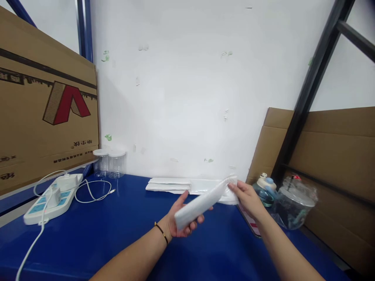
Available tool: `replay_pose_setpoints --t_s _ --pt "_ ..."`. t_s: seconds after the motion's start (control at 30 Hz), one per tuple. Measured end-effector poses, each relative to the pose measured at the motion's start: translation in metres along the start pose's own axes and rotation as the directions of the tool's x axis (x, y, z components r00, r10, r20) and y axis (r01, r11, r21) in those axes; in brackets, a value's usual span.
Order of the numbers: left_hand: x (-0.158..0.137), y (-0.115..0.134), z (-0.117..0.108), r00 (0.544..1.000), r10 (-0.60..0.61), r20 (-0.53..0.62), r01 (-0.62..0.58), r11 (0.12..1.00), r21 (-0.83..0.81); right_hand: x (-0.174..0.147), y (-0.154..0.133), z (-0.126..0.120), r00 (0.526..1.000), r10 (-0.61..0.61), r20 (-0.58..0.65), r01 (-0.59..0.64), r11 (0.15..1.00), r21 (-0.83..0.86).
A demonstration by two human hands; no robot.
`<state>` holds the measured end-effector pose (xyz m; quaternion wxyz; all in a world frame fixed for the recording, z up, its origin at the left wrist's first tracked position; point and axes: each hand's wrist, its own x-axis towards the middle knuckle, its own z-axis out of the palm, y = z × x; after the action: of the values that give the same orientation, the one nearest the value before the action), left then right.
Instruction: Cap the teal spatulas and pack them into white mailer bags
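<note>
**White packet (202, 203) held aslant over the blue desk (88, 234)**

A printed cardboard box (32, 132) stands behind a power strip (65, 203); then come two clear jars (116, 166) with white lids. Flat white folded packs (168, 184) lie near the wall. The left hand (171, 220) supports the packet's lower end, fingers loosely spread beneath, thumb apart. The right hand (249, 198) pinches its upper end between fingers and thumb. Rightward stand a bluish bottle (266, 193) and a clear container (293, 207).

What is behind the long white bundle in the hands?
Behind the bundle, flat white pieces lie on the blue tabletop by the wall. The bundle covers part of those pieces and of the left hand; those parts can't be seen.
</note>
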<state>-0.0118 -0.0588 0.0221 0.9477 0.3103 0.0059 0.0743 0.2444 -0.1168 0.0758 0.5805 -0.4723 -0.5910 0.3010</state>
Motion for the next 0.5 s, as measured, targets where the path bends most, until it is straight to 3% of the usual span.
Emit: replay_pose_setpoints --t_s 0.07,0.17,0.27,0.33,0.4,0.43,0.5 --pt "-0.008 0.012 -0.004 0.992 0.122 -0.037 -0.124 0.991 -0.041 0.026 0.012 -0.01 0.99 0.053 -0.127 -0.044 0.996 0.072" --pt "-0.016 0.024 -0.013 0.953 0.289 -0.092 -0.295 0.954 -0.058 0.066 0.035 -0.025 0.96 0.163 -0.227 -0.178 0.983 -0.046" --pt "-0.014 0.029 -0.028 0.877 0.372 -0.305 -0.407 0.912 -0.056 0.092 0.065 -0.032 0.944 0.227 -0.238 -0.271 0.947 -0.173" --pt "-0.009 0.031 -0.04 0.755 0.364 -0.545 -0.446 0.895 -0.021 0.101 0.084 -0.032 0.93 0.272 -0.247 -0.338 0.896 -0.289" --pt "-0.005 0.033 -0.051 0.598 0.333 -0.73 -0.465 0.885 0.022 0.107 0.098 -0.032 0.916 0.302 -0.263 -0.391 0.818 -0.422" --pt "-0.004 0.034 -0.056 0.533 0.326 -0.781 -0.477 0.878 0.041 0.11 0.102 -0.032 0.913 0.304 -0.273 -0.404 0.773 -0.489" --pt "-0.003 0.037 -0.063 0.461 0.338 -0.821 -0.518 0.853 0.061 0.115 0.105 -0.032 0.916 0.272 -0.294 -0.399 0.681 -0.614"
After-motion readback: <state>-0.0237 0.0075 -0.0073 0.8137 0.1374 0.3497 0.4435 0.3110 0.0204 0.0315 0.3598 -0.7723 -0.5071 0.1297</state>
